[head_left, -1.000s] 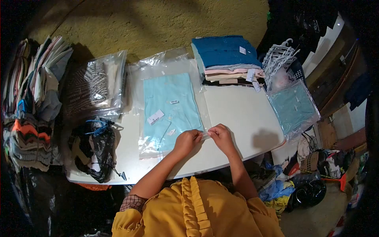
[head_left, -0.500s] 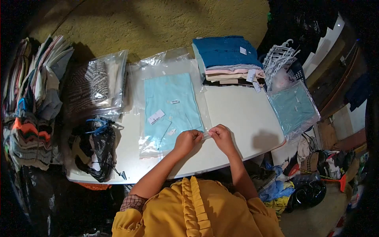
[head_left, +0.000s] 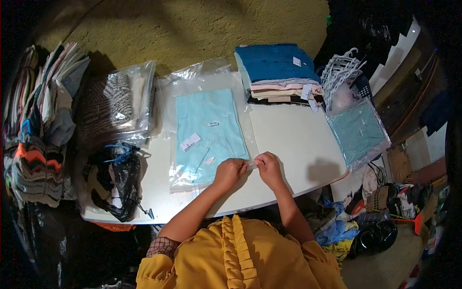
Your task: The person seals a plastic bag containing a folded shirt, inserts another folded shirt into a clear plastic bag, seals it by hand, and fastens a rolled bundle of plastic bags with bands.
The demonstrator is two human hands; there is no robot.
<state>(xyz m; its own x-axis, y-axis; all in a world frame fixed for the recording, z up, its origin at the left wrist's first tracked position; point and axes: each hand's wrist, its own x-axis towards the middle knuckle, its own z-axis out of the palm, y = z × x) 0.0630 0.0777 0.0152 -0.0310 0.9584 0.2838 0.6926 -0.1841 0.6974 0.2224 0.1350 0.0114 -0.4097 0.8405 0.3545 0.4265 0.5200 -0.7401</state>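
Note:
A folded light-blue garment [head_left: 207, 108] with white tags lies inside a clear plastic bag [head_left: 166, 120] on the white table [head_left: 293, 139]. At the bag's lower right corner, my left hand [head_left: 230, 172] is closed, its fingers pinching the plastic edge. Just to the right, my right hand [head_left: 269, 168] also pinches that edge between thumb and fingers. A small gap separates the two hands. The plastic between the fingertips is mostly hidden.
Folded clothes [head_left: 276, 65] are stacked at the back right, beside white hangers [head_left: 341, 72] and a bagged teal garment [head_left: 361, 135]. A bagged patterned garment [head_left: 108, 103], a black plastic bag [head_left: 127, 188] and piled clothes [head_left: 41, 159] stand left.
Both hands stay at the bag's lower right corner with almost no movement. The fingertips shift very slightly. The bagged garment stays in place.

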